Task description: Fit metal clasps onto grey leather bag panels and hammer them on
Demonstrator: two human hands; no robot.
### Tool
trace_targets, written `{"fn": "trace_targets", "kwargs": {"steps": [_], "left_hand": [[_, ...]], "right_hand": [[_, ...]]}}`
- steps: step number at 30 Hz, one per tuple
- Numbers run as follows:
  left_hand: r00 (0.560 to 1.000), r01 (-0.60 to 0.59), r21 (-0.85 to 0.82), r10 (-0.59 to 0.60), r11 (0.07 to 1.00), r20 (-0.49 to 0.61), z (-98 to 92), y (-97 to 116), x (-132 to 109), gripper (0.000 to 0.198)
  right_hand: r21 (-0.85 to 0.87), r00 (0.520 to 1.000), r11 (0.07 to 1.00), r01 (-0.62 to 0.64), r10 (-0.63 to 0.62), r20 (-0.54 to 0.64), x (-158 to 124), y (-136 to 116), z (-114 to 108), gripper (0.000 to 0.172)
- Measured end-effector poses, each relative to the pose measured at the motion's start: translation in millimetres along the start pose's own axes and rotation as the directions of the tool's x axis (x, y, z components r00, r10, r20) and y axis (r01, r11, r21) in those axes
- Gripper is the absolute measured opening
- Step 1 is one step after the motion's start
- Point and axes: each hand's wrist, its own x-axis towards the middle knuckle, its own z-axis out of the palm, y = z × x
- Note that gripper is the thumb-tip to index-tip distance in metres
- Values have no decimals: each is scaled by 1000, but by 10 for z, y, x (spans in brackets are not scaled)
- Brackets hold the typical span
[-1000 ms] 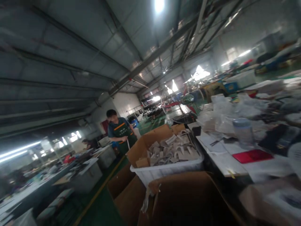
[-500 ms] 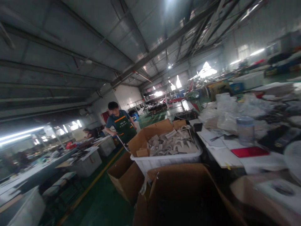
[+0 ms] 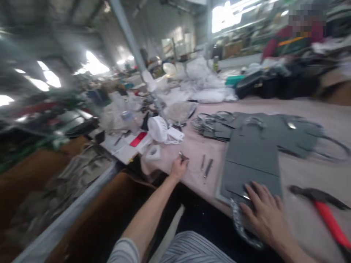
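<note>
Over the near table edge, my left hand (image 3: 179, 168) is closed, with a small shiny metal bit showing at its fingertips; its kind is too blurred to tell. To its right lie two thin dark metal tools (image 3: 208, 168). My right hand (image 3: 264, 210) rests spread on a stack of grey flat panels (image 3: 252, 157), its fingers beside a small shiny metal piece (image 3: 246, 197). A grey looped cord (image 3: 240, 226) hangs from the panels by the table edge. Right of this hand lies a hammer (image 3: 326, 210) with a red handle and dark head.
More grey panels with loops (image 3: 216, 128) lie farther back. A small white fan (image 3: 157, 128), a red flat object (image 3: 138, 139) and clear plastic bags (image 3: 117, 113) stand left. An open cardboard box (image 3: 109, 204) is below left. Across the table is another person (image 3: 296, 44).
My view has swung right and down, from the boxes and the aisle to the table. Both my hands are now in view; the person in the green apron has left it.
</note>
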Motion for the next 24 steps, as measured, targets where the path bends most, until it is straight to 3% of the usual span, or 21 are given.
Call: {"fn": "trace_targets", "kwargs": {"steps": [1,3,8,15,20,24], "left_hand": [[999,-16,-44,18,999,48,184,37,16,23],[994,-45,-133,57,990,88,381,71,17,20],[990,-120,-248,134,961,42,515,133,-91,20],[996,-43,-229,23,973,-89,726,81,-131,22],[996,-43,-333,66,942,57,705,-115,-88,30],[970,-41,-395,131,918,204,610,-223,8,30]], "right_hand": [[-27,998,998,-49,50,27,-84,41,-42,49],[-40,991,994,-104,107,77,-133,21,-73,52],[-41,982,987,-155,158,104,-51,-156,-127,52],[-35,973,982,-186,189,134,-52,-190,-191,54],[-35,966,979,-201,204,161,-38,-201,-203,56],[-26,963,979,-204,206,176,-37,-209,-217,57]]}}
